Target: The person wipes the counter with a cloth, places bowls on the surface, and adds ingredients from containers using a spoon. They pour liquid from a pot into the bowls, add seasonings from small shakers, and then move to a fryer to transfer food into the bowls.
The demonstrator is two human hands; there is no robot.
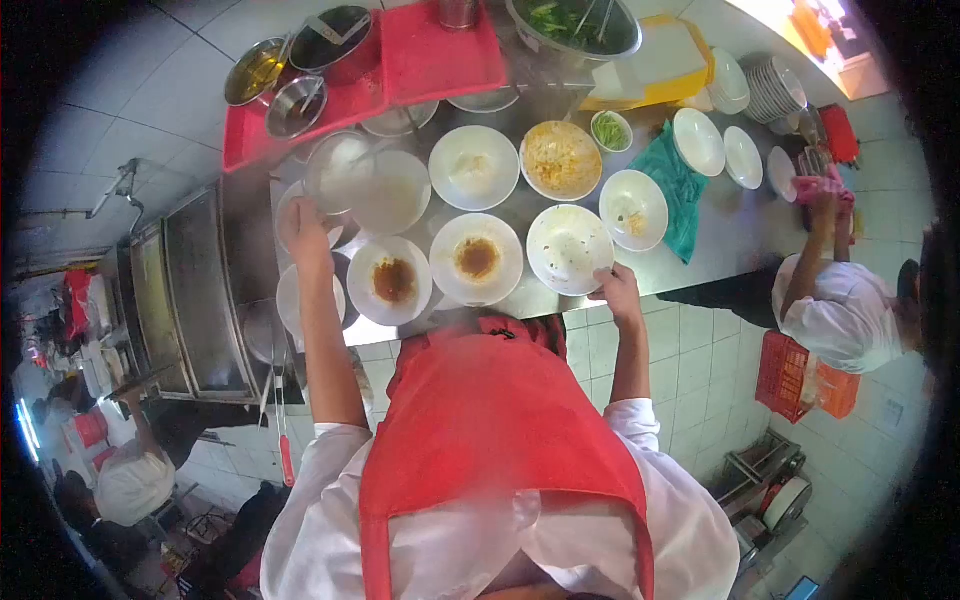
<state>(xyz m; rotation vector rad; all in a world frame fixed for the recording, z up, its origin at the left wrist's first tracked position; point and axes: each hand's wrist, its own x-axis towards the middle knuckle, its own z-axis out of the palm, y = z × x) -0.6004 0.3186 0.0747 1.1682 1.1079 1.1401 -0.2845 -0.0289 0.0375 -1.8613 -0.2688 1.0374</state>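
your right hand (618, 290) is closed on the rim of the speckled bowl (570, 251), at the front edge of the table (655, 272). your left hand (308, 235) is beside the steamy bowl (341, 172); i cannot tell its grip.

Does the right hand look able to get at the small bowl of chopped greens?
Probably, once the right hand lets go of the white bowl at its fingers and lifts over the scrap-specked bowl before the greens bowl.
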